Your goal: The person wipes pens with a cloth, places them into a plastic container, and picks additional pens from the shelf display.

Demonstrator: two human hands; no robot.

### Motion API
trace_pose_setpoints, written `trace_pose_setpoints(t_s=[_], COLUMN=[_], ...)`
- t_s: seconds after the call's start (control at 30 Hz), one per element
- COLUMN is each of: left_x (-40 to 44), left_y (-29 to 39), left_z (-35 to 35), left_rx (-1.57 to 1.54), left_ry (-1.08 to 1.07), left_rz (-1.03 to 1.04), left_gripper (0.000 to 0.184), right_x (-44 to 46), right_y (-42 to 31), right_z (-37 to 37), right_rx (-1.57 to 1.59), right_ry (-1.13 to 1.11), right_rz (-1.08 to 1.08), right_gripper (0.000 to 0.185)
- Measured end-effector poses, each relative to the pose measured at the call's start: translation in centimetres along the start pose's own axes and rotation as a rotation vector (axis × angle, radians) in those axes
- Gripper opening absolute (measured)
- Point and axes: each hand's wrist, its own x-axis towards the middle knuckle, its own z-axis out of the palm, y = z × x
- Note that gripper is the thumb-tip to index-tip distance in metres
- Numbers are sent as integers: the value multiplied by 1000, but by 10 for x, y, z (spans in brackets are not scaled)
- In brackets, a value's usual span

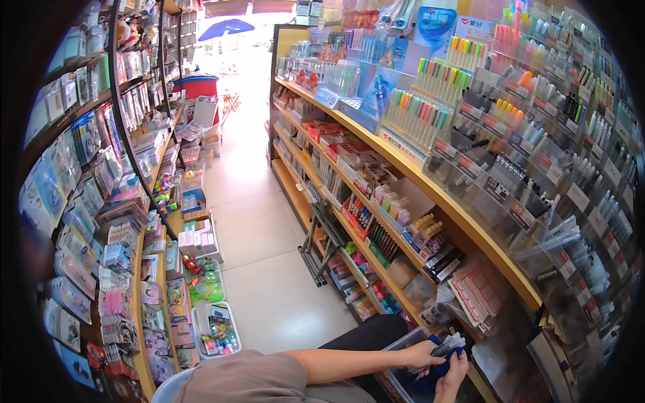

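Note:
Over a grey plastic bin (401, 342) at the bottom right, my left hand (422, 356) is closed around a bundle of dark and clear pens (446, 346). Close beside it, my right hand (455, 377) has its fingers bent against a dark blue cloth-like item (437, 371). The two hands almost touch. Much of the blue item lies behind the fingers, and the inside of the bin is mostly hidden by the hands and forearm.
Wooden shelves (470, 225) with pen racks stand close on the right. Packed shelves (138, 295) line the left. A white tray of small goods (216, 329) sits on the floor, and a folded metal stand (316, 245) leans by the right shelves.

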Motion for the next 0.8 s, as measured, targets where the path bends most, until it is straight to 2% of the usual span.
trace_pose_setpoints(t_s=[0.07, 0.13, 0.2, 0.3, 0.43, 0.6, 0.67, 0.73, 0.8], left_x=[-1, 2, 4, 3, 4, -1, -1, 0, 2], left_y=[-1, -2, -1, 2, -4, 3, 2, 1, 2], left_z=[0, -3, -6, -12, -14, -14, -15, -16, -22], left_rx=[-23, -108, -256, -342, -394, -390, -379, -372, -359], left_ry=[68, 121, 156, 209, 258, 210, 200, 293, 447], left_rz=[55, 90, 101, 125, 161, 148, 127, 202, 280], left_gripper=[27, 28, 28, 27, 28, 28, 29, 29, 29], right_x=[-4, -4, -1, 4, -1, -4, -3, -4, -5], right_y=[-12, -17, -8, 9, 1, 4, 4, 5, 7], right_z=[11, 10, 3, 2, 10, 9, 7, 2, 1], right_rx=[119, 78, 44, -260, -187, -261, -317, -379, -518], right_ry=[87, 132, -51, -65, -39, -138, -180, -207, -255], right_rz=[-25, 11, -17, -155, -6, -19, 16, 92, 51], right_gripper=[24, 23, 21, 15, 5, 4, 9, 22, 22])
